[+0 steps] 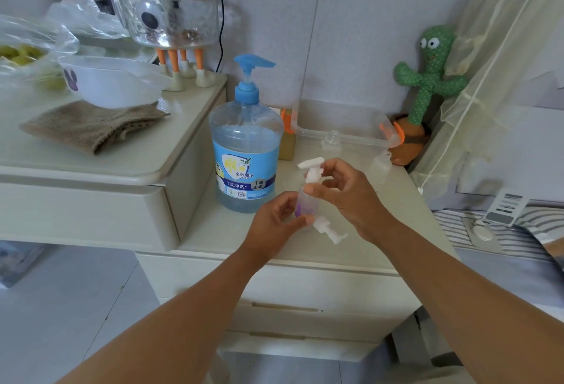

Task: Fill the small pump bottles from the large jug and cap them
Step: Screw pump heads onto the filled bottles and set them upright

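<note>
The large jug (246,151) with a blue pump stands on the low cabinet top, part full of blue liquid. In front of it my left hand (276,225) holds a small clear pump bottle (306,202) with a purple label by its lower body. My right hand (348,197) grips the neck of that bottle, where a white pump cap (311,167) sits on top. A second white pump cap (329,229) lies on the cabinet below my hands. Two uncapped small bottles, one (332,141) and another (381,167), stand behind my right hand.
A clear plastic box (341,122) with orange clips sits at the back by the wall. A green cactus plush (427,84) stands to its right. On the higher cabinet at left are a white bowl (113,81), a brown cloth (91,125) and plastic bags.
</note>
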Demonstrator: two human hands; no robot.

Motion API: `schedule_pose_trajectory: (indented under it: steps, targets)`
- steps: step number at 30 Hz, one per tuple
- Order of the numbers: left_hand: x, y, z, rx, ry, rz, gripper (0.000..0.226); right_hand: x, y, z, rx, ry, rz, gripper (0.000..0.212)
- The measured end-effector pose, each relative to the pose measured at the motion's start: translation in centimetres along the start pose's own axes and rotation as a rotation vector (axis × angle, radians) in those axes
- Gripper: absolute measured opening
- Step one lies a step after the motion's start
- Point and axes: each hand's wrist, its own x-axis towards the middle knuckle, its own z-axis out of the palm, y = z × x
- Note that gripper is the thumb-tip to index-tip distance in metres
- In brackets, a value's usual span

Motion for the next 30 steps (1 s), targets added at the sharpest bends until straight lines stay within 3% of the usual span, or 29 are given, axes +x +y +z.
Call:
schedule_pose_trajectory:
  steps: [3, 7, 15, 18, 23, 27, 30]
  targets:
    - [0.0, 0.0, 0.0, -0.009, -0.001, 0.000, 0.032, 0.2, -0.7, -0.9, -0.016, -0.068, -0.046, 0.055]
    - [0.0, 0.1, -0.1, 0.001, 0.001, 0.002, 0.032, 0.5, -1.6, -1.3, 0.043, -0.176, -0.073, 0.043]
    - [-0.1, 0.1, 0.0, 0.003, 0.008, -0.007, 0.031, 0.8, -2.2, 0.2, -0.167, -0.020, -0.152, 0.044]
    - [0.0, 0.0, 0.0, -0.003, 0.006, -0.006, 0.031, 0.7, -1.9, -0.6, -0.198, -0.090, -0.103, 0.046]
    - [0.0, -0.1, 0.0, 0.006, 0.002, -0.001, 0.032, 0.1, -1.3, -1.6, -0.153, -0.144, -0.043, 0.026]
    - [-0.1, 0.0, 0.0, -0.006, -0.003, 0.005, 0.032, 0.3, -1.0, -1.1, -0.092, -0.057, -0.017, 0.037]
    - [-0.1, 0.1, 0.0, -0.003, -0.004, 0.009, 0.031, 0.3, -1.2, -1.2, -0.066, -0.116, -0.008, 0.040]
